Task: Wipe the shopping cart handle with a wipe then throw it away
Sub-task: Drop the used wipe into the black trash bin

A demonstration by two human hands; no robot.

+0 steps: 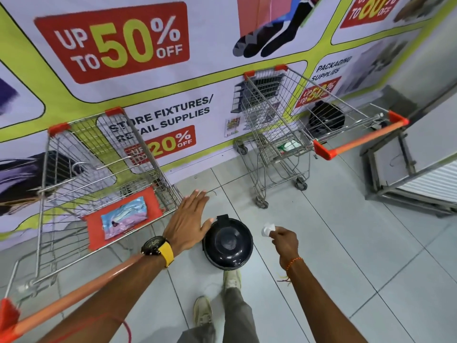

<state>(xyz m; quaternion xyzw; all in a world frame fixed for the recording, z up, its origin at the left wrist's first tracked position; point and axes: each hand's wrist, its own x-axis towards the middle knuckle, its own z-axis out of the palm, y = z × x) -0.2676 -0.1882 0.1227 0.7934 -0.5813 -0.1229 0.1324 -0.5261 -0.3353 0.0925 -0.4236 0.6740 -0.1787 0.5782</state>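
Note:
A wire shopping cart (pixel 99 174) stands at the left, its orange handle (pixel 81 293) running under my left forearm. My left hand (pixel 188 221) hovers flat with fingers spread, between the cart and a round black bin (pixel 228 243) on the floor; its thumb is at the bin's lid edge. My right hand (pixel 284 240) pinches a small crumpled white wipe (pixel 268 229) just right of the bin, slightly above lid height. The bin's lid looks closed. A pack of wipes (pixel 125 217) lies on the cart's red child-seat flap.
A second cart (pixel 284 125) with an orange handle (pixel 363 139) stands at the right, against the printed wall banner. Another black bin (pixel 326 118) sits behind it. A metal frame (pixel 395 169) is at far right. My feet (pixel 217 298) stand on grey floor tiles.

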